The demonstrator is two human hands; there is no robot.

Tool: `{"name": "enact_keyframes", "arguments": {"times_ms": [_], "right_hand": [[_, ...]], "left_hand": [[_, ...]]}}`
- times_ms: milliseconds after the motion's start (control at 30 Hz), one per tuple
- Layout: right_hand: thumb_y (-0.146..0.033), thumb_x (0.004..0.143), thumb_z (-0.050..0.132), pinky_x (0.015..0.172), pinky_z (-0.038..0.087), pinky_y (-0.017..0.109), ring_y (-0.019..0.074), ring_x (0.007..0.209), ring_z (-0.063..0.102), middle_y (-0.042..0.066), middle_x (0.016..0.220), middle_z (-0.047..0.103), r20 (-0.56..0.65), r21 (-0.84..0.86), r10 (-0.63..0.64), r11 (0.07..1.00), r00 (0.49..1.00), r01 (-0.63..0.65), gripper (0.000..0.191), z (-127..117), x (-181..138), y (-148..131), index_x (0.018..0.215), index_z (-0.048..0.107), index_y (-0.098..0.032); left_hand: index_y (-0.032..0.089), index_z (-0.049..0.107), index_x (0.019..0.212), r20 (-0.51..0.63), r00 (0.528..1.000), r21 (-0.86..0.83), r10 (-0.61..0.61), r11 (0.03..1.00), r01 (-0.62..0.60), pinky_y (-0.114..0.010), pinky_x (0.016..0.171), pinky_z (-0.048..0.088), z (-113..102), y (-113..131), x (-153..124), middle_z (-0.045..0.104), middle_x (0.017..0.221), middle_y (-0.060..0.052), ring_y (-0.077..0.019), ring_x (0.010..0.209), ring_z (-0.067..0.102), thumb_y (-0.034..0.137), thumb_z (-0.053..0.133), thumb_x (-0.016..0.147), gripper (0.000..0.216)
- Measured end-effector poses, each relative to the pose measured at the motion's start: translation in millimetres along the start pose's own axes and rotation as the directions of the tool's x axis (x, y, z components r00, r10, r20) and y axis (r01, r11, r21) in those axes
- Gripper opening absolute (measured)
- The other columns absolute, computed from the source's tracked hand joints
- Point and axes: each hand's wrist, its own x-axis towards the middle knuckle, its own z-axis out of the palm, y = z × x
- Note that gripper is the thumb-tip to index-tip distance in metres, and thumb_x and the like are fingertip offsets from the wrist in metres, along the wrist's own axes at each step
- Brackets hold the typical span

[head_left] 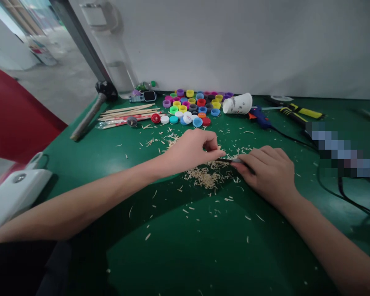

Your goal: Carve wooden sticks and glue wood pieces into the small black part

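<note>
My right hand (267,170) is wrapped round what looks like a utility knife (223,160), its thin dark blade reaching left and its handle mostly hidden in my fingers. At the blade's tip, my left hand (195,150) is closed in a pinch, thumb stretched along the blade. Whatever those fingers hold, if anything, cannot be made out. Beneath both hands lies a heap of pale wood shavings (206,176), with loose slivers scattered round it on the green table (185,255).
Colourful bottle caps (201,102) cluster at the back, beside a paper cup (238,104) on its side. Wooden sticks (129,110) and a hammer-like tool (92,113) lie left. A blue glue gun (260,118), yellow-black pliers (291,113) and cables are right. A white box (18,197) stands near left.
</note>
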Motion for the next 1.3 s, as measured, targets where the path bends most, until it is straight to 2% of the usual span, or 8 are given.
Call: {"name": "enact_keyframes", "arguments": {"times_ms": [200, 400, 467, 600, 800, 967, 1133, 1300], "right_hand": [[-0.038, 0.091, 0.050, 0.070, 0.027, 0.032, 0.0170, 0.073, 0.047, 0.000, 0.071, 0.063, 0.150, 0.026, -0.103, 0.995, 0.983, 0.101, 0.023, 0.7, 1.7, -1.2, 0.083, 0.065, -0.022], [-0.038, 0.087, 0.056, 0.073, 0.029, 0.032, 0.0170, 0.073, 0.046, 0.001, 0.070, 0.062, -0.016, -0.057, -0.043, 0.998, 0.999, 0.042, 0.021, -0.8, -2.0, -1.8, 0.079, 0.062, -0.020], [-0.038, 0.088, 0.054, 0.074, 0.028, 0.033, 0.0171, 0.074, 0.046, 0.001, 0.070, 0.062, -0.005, -0.063, -0.040, 0.997, 0.999, 0.040, 0.021, 0.2, -1.2, -1.3, 0.079, 0.062, -0.020], [-0.039, 0.090, 0.050, 0.076, 0.025, 0.035, 0.0182, 0.076, 0.045, 0.000, 0.070, 0.062, 0.109, -0.052, -0.103, 0.993, 0.989, 0.109, 0.024, 2.2, 0.7, -2.2, 0.079, 0.063, -0.022], [-0.038, 0.086, 0.058, 0.077, 0.027, 0.035, 0.0183, 0.075, 0.044, 0.001, 0.070, 0.063, -0.044, -0.130, -0.067, 0.990, 0.997, 0.061, 0.019, 0.9, -1.1, -3.8, 0.079, 0.062, -0.020], [-0.038, 0.088, 0.055, 0.076, 0.027, 0.035, 0.0178, 0.074, 0.044, -0.001, 0.069, 0.062, 0.081, -0.071, -0.127, 0.989, 0.989, 0.133, 0.020, 2.3, 0.7, -2.1, 0.079, 0.062, -0.022], [-0.036, 0.087, 0.057, 0.078, 0.027, 0.035, 0.0182, 0.075, 0.045, 0.001, 0.072, 0.063, -0.010, -0.092, -0.081, 0.993, 0.997, 0.080, 0.017, 1.0, -0.7, -2.4, 0.082, 0.063, -0.020], [-0.037, 0.090, 0.052, 0.077, 0.026, 0.034, 0.0170, 0.075, 0.045, 0.000, 0.071, 0.062, 0.085, -0.027, -0.097, 0.995, 0.992, 0.100, 0.022, 3.1, 2.5, -2.5, 0.078, 0.062, -0.021]], "left_hand": [[0.018, 0.057, 0.068, -0.006, 1.000, 0.038, 0.002, 0.999, -0.002, -0.027, 0.053, 0.037, 0.3, 3.3, -1.3, 0.064, 0.070, 0.001, -0.0094, 0.061, 0.053, 0.034, 0.057, 0.083, 0.022], [0.018, 0.059, 0.071, -0.023, 1.000, 0.084, 0.013, 0.996, -0.011, -0.026, 0.053, 0.035, 0.5, 3.9, -2.0, 0.065, 0.074, 0.002, -0.0084, 0.061, 0.053, 0.034, 0.055, 0.085, 0.021], [0.017, 0.059, 0.071, -0.024, 1.000, 0.093, 0.012, 0.996, -0.010, -0.026, 0.053, 0.035, 0.3, 4.7, -1.8, 0.065, 0.073, 0.002, -0.0085, 0.061, 0.052, 0.033, 0.055, 0.085, 0.022], [0.017, 0.058, 0.068, -0.016, 1.000, 0.108, -0.007, 0.994, 0.008, -0.026, 0.052, 0.033, -0.1, 6.7, -1.4, 0.064, 0.069, 0.001, -0.0084, 0.056, 0.050, 0.033, 0.055, 0.084, 0.022], [0.017, 0.057, 0.068, -0.013, 1.000, 0.092, 0.007, 0.996, -0.006, -0.026, 0.054, 0.035, 0.8, 5.7, -1.0, 0.064, 0.071, 0.001, -0.0093, 0.061, 0.053, 0.033, 0.056, 0.084, 0.023], [0.018, 0.057, 0.068, 0.008, 1.000, 0.095, 0.018, 0.995, -0.018, -0.027, 0.054, 0.033, 0.8, 5.6, -0.4, 0.063, 0.069, 0.001, -0.0097, 0.060, 0.052, 0.032, 0.053, 0.085, 0.022], [0.017, 0.056, 0.068, 0.008, 1.000, 0.078, 0.013, 0.997, -0.013, -0.027, 0.054, 0.035, 1.2, 5.3, 0.7, 0.063, 0.070, 0.001, -0.0100, 0.062, 0.053, 0.032, 0.054, 0.085, 0.023], [0.017, 0.056, 0.068, 0.016, 0.999, 0.075, 0.030, 0.997, -0.031, -0.027, 0.056, 0.036, 1.6, 6.4, 0.8, 0.063, 0.070, 0.000, -0.0099, 0.063, 0.054, 0.030, 0.054, 0.085, 0.021]]}}
